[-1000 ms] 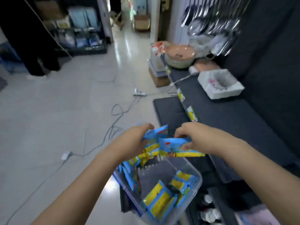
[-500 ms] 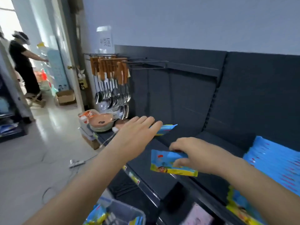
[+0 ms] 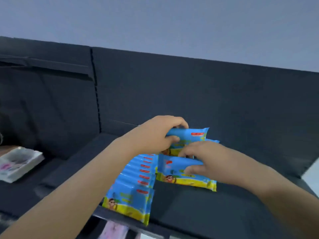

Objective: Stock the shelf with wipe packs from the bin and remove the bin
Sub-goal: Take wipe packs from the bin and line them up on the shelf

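Partly stocked: row of blue-and-yellow plastic wipe packs (image 3: 131,192) at dark shelf (image 3: 215,214) front edge. Left hand (image 3: 155,135) grips rear pack (image 3: 191,135), right hand (image 3: 205,161) grips nearer pack (image 3: 179,180). Bin unseen, likely not removed.

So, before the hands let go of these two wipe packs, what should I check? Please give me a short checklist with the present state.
1. Left hand grips the back pack by its top edge: ok.
2. Right hand holds the front pack: ok.
3. Front pack is upright, picture side facing out: ok.
4. Both packs will stand alone once released: cannot tell.
5. Row of packs on the left stands in order: ok.
6. Bare shelf in front for more packs: ok.
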Available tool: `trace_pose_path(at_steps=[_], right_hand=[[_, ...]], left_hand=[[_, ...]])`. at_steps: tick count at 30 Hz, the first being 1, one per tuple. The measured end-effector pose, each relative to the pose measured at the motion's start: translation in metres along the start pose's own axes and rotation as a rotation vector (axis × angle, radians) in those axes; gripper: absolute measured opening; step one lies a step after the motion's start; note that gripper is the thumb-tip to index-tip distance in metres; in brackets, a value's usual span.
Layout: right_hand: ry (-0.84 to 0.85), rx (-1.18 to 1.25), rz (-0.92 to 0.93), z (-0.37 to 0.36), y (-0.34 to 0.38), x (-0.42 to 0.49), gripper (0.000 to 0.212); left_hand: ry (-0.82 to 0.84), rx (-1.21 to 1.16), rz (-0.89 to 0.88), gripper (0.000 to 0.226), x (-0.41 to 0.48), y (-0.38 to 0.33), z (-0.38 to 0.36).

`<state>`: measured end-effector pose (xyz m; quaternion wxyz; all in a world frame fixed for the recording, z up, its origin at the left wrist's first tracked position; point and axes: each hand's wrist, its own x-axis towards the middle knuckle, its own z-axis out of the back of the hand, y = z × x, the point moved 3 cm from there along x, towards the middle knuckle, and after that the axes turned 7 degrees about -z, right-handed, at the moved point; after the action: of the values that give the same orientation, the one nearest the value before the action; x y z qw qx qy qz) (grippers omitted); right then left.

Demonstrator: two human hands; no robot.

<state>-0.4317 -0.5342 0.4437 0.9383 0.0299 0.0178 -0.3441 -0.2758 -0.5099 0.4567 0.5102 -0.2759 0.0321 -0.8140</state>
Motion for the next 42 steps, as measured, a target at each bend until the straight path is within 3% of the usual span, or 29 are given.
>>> trace_pose_path(at_steps=[4,7,10,14,22,30,38,42], right_hand=[[0.027,0.052,-0.128,-0.022,-0.063,-0.028,0.032],[0.070,0.068,-0.177,-0.041,-0.088,-0.038,0.034],[0.096,0.082,-0.188,-0.057,-0.100,-0.040,0.036],[0.108,0.111,-0.176,-0.070,-0.103,-0.039,0.033],[0.049,0.034,-0.145,-0.086,-0.082,-0.027,0.034],[-0.239,-0.273,-0.084,-0.110,-0.063,0.012,0.029],[-0.427,-0.334,-0.122,-0.126,-0.070,0.014,0.049],[-0.384,-0.346,-0.130,-0.132,-0.072,0.009,0.093]], left_hand=[[0.153,-0.118,0.053,0.031,0.038,0.001,-0.065],[0.316,-0.081,0.064,0.029,0.048,0.008,-0.111],[0.375,0.023,0.011,0.026,0.046,0.011,-0.141],[0.281,0.414,-0.135,0.027,0.042,0.009,-0.149],[0.154,0.352,-0.062,0.042,0.038,0.014,-0.138],[-0.035,0.457,0.089,0.037,0.021,0.022,-0.102],[0.001,0.529,0.175,0.048,-0.005,0.026,-0.087],[0.000,0.555,0.184,0.052,-0.013,0.024,-0.091]])
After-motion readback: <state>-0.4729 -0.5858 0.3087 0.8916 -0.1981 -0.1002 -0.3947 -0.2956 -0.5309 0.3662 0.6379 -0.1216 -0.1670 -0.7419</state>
